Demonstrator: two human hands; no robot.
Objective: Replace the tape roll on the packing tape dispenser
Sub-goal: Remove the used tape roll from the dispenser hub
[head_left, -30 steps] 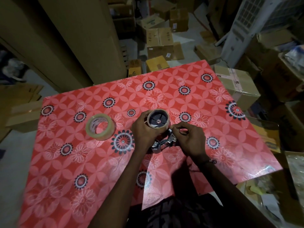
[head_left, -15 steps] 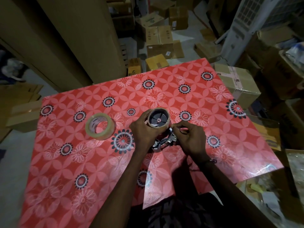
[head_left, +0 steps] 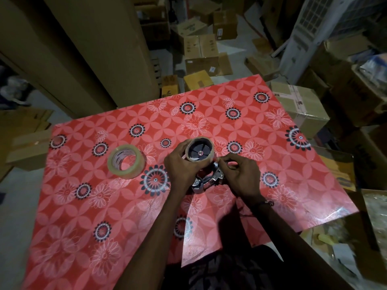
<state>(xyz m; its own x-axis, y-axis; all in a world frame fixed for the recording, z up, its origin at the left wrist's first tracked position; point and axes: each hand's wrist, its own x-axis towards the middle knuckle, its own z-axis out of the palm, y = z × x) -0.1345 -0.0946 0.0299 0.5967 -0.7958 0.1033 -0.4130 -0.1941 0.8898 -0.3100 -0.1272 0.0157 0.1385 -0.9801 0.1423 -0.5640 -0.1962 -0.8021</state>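
The packing tape dispenser (head_left: 207,181) is held above the middle of the red flowered table (head_left: 83,216). On its black hub sits a bare brown cardboard core (head_left: 200,151). My left hand (head_left: 180,166) grips the core from the left side. My right hand (head_left: 238,174) pinches at the core's right edge, just above the dispenser's metal frame. The handle is hidden under my hands. A full roll of clear tape (head_left: 126,161) lies flat on the table, a hand's width to the left of my left hand.
Cardboard boxes (head_left: 201,53) crowd the floor beyond the table's far edge. A large taped box (head_left: 301,105) stands at the right corner. A tall cardboard sheet (head_left: 83,49) leans at the back left. More boxes and clutter line the right side.
The hands and dispenser have stayed in nearly the same place. My right fingers have shifted slightly at the core's right edge.
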